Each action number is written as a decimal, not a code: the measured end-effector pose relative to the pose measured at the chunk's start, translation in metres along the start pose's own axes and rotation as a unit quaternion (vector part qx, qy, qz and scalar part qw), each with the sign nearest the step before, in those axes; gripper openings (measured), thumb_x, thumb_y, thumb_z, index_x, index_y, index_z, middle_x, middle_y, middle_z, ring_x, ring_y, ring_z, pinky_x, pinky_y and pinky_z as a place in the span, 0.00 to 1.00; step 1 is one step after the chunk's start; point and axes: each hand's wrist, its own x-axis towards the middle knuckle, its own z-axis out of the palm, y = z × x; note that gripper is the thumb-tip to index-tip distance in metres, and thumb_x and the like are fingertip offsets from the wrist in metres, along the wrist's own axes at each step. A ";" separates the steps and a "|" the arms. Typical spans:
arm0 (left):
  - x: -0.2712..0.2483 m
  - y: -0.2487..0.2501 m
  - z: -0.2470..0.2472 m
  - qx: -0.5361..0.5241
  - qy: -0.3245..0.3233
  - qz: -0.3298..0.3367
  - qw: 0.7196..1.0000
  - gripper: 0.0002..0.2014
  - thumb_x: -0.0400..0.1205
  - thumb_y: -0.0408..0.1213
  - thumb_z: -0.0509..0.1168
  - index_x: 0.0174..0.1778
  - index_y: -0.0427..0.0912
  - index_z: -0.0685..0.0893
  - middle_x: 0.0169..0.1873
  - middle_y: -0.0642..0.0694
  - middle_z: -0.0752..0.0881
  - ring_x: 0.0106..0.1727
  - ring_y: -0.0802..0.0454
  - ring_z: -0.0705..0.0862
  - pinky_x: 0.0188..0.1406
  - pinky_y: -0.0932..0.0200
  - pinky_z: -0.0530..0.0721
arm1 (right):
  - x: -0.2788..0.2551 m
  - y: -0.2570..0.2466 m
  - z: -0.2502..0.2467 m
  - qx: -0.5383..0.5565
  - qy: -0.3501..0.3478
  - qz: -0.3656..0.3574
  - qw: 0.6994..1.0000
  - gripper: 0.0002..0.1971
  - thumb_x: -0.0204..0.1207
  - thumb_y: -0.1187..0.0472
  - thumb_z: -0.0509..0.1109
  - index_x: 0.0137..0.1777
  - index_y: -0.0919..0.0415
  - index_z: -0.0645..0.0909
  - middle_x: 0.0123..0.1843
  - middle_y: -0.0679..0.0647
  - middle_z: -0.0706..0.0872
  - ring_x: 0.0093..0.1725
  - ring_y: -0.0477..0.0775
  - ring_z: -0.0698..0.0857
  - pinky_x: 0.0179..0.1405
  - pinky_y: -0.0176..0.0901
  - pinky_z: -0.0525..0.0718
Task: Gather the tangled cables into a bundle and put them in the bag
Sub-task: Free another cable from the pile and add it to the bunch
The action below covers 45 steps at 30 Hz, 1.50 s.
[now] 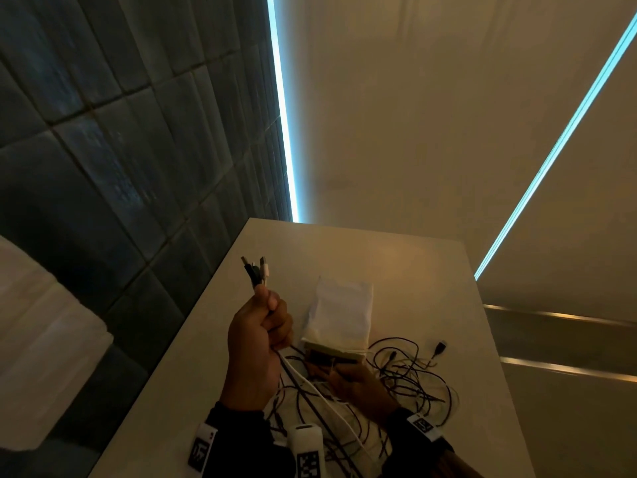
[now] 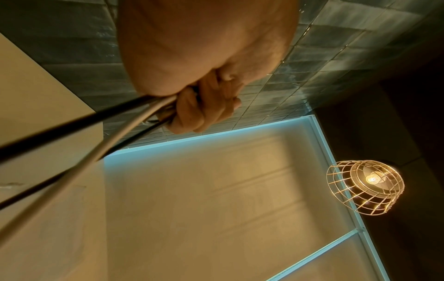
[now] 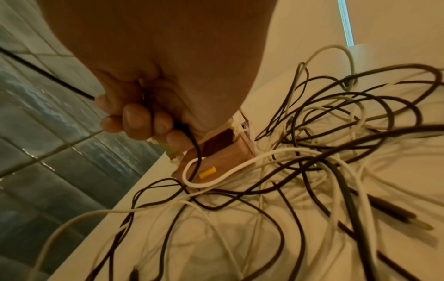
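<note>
My left hand (image 1: 267,315) is raised over the table's left side and grips several cable ends, whose black and white plugs (image 1: 256,270) stick up above the fist. In the left wrist view its fingers (image 2: 204,108) curl round black and white cables (image 2: 96,136) that run down to the lower left. A white cloth bag (image 1: 341,312) lies flat on the table, mouth toward me. My right hand (image 1: 344,376) is at that mouth, its fingers (image 3: 141,119) curled round a thin black cable (image 3: 195,150). The tangled cables (image 1: 410,377) (image 3: 312,152) spread across the table to the right and toward me.
The beige table (image 1: 396,257) is narrow, and its left edge (image 1: 179,343) drops beside a dark tiled wall (image 1: 103,150). A loose black plug (image 1: 439,350) lies at the right of the tangle. A wire-cage lamp (image 2: 365,187) hangs overhead.
</note>
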 end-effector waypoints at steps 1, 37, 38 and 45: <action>0.000 0.000 0.000 0.000 0.001 0.000 1.000 0.19 0.88 0.44 0.50 0.31 0.43 0.70 0.19 0.53 0.62 0.17 0.60 0.56 0.17 0.63 0.55 | 0.000 0.002 0.000 -0.012 0.005 -0.001 1.000 0.14 0.80 0.62 0.63 0.33 0.65 0.75 0.27 0.50 0.72 0.25 0.39 0.70 0.28 0.30 0.69; 0.008 -0.013 0.001 0.005 -0.056 0.018 0.998 0.19 0.87 0.43 0.51 0.31 0.41 0.70 0.20 0.52 0.63 0.20 0.58 0.57 0.18 0.64 0.58 | 0.014 -0.047 0.008 0.010 -0.011 -0.091 0.996 0.14 0.77 0.46 0.68 0.32 0.49 0.82 0.33 0.59 0.76 0.38 0.56 0.74 0.43 0.52 0.73; 0.008 -0.013 0.000 0.006 -0.053 0.021 0.998 0.19 0.88 0.43 0.50 0.31 0.41 0.69 0.20 0.52 0.63 0.19 0.58 0.57 0.17 0.64 0.58 | 0.018 -0.041 0.010 -0.001 -0.007 -0.090 0.996 0.14 0.77 0.46 0.67 0.32 0.49 0.82 0.33 0.58 0.77 0.37 0.55 0.74 0.42 0.52 0.73; 0.004 -0.002 -0.008 0.018 -0.023 0.045 0.999 0.19 0.88 0.42 0.50 0.32 0.41 0.70 0.19 0.53 0.64 0.18 0.59 0.57 0.17 0.64 0.56 | 0.029 -0.004 0.020 -0.080 0.015 -0.091 0.993 0.20 0.80 0.55 0.62 0.32 0.69 0.79 0.25 0.43 0.78 0.29 0.37 0.75 0.34 0.34 0.73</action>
